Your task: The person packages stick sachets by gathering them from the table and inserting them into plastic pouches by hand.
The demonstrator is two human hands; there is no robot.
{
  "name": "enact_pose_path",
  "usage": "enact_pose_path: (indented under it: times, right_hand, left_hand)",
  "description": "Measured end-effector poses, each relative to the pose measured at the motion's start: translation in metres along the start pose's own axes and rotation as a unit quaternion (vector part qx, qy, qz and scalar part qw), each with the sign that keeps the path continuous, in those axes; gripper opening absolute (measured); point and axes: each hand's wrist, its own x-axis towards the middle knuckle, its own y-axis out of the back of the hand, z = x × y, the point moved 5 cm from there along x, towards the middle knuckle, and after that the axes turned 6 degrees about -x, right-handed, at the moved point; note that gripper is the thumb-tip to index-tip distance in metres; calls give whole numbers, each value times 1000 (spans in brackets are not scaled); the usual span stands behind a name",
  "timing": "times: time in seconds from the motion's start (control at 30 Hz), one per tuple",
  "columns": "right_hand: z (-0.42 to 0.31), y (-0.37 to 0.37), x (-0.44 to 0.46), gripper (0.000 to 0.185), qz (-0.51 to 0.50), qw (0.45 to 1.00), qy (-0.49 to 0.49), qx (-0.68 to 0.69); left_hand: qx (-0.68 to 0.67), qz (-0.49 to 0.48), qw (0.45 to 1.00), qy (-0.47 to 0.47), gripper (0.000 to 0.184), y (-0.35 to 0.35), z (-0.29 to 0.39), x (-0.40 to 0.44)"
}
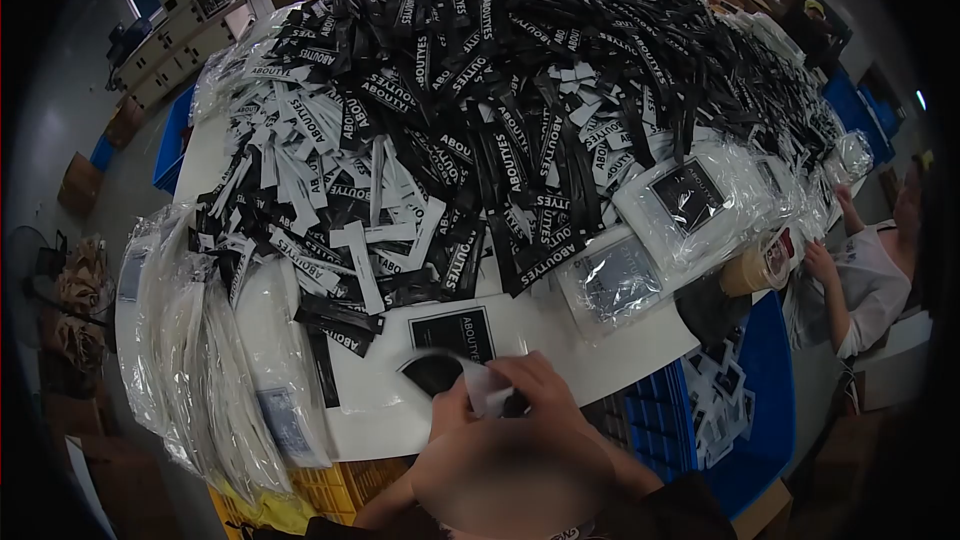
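Note:
Near the table's front edge, my left hand (452, 410) is closed on the lower side of a bent black-and-white sheet (435, 372). My right hand (535, 385) has its fingers curled around the sheet's white part from the other side. The sheet looks thin and curved; whether it is card or film I cannot tell. Just beyond it lies a white bag (380, 340) with a black ABOUTYES panel (455, 330), partly covered by the sheet. My lower palms and wrists are blurred.
A large heap of black and white ABOUTYES strips (480, 90) covers the table. Clear bag stacks (190, 340) lie left, more plastic-wrapped packs (690, 195) right. A blue crate (770, 390) holds printed pieces beside a yellow crate (360, 485). Another person (870, 280) works at right, near a cup (755, 268).

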Motion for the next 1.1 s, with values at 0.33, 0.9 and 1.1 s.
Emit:
enact_pose_path:
  times: [0.33, 0.9, 1.1]
  right_hand:
    - [-5, 4, -8, 58, 47, 991, 104, -68]
    - [37, 27, -20, 16, 65, 920, -142, 359]
    - [43, 61, -1, 23, 59, 980, -138, 134]
  left_hand:
    - [202, -20, 978, -44, 16, 8, 5, -7]
    - [322, -9, 908, -268, 82, -21, 47, 5]
    - [318, -7, 932, -173, 84, -4, 62, 11]
